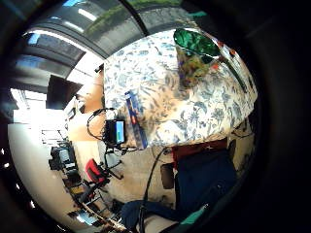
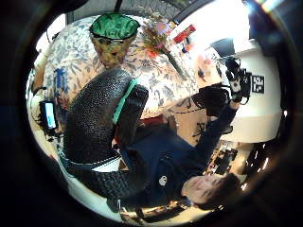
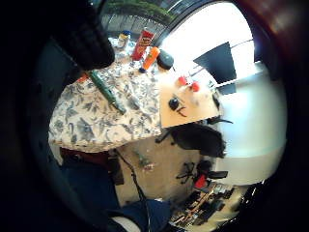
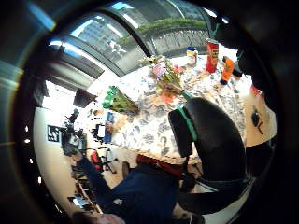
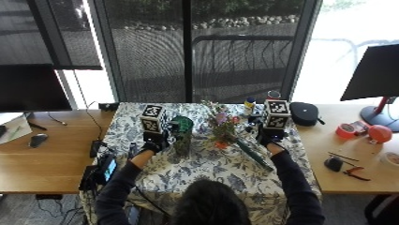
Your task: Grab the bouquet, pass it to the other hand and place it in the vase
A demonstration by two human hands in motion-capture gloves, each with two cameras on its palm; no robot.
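The bouquet [image 5: 223,130] is seen lying on the floral tablecloth [image 5: 205,173], between the vase [image 5: 181,133] and the right hand [image 5: 269,136]. Both the left hand [image 5: 152,140] and the right are raised, relaxed, with nothing held.

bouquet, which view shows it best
The outside view: the whole bouquet lies on the floral tablecloth, blooms to stem. The right thumb side view shows its blooms, the left thumb side view shows it small, the right little finger side view mostly its stem.

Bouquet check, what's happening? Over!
Left hand and right hand raised, holding nothing. Bouquet lying on tablecloth. Vase upright beside it, nothing between.
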